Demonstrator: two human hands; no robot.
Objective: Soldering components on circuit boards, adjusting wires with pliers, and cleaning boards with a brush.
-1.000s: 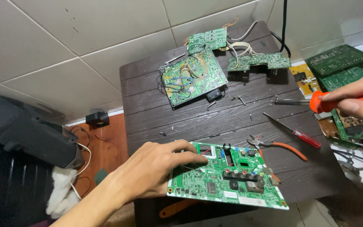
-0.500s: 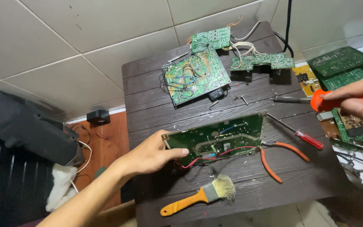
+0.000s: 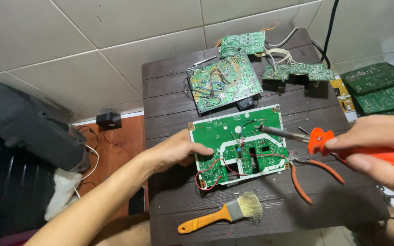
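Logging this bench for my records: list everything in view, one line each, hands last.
circuit board: 1, green, solder side up with red wires, table centre
other boards: 3, green, at the table's far edge
board stack: several, green, on the floor at right
soldering iron: 1, orange handle, tip over the central board
pliers: 1, orange handles, right of the board
brush: 1, orange handle, near edge
table: 1, dark wood
black casing: 1, at left
left hand: on the central board's left edge
right hand: gripping the iron
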